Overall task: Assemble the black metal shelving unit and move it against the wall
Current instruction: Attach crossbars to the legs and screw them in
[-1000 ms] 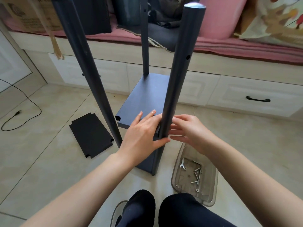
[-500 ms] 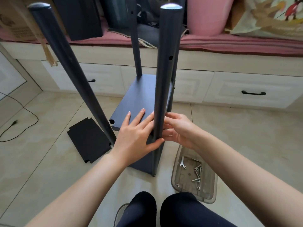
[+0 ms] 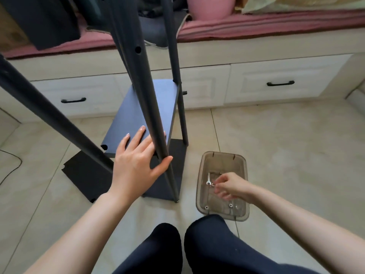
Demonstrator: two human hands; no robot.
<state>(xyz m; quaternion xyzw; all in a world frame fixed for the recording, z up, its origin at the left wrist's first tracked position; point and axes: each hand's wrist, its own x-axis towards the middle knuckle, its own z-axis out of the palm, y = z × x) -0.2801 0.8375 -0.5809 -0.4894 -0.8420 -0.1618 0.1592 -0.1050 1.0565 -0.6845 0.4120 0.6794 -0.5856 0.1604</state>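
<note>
Fingers of our left hand (image 3: pixel 136 167) lie straight on the black metal shelf panel (image 3: pixel 142 109), thumb hooking its near black round post (image 3: pixel 152 115); our right hand (image 3: pixel 231 186), blurred, curls in the clear plastic tray (image 3: pixel 203 175) beside a small silver spanner (image 3: pixel 208 178); its hold we cannot tell.

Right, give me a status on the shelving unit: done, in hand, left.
Done: one shelf panel sits among the upright poles. In hand: the left hand steadies a pole while the right hand reaches into the clear tray of hardware. Left: a loose panel lies on the floor, and the unit is not against a wall.

Shelving unit (image 3: pixel 138 115), tray (image 3: pixel 203 175) on floor (image 3: pixel 286 155)
</note>
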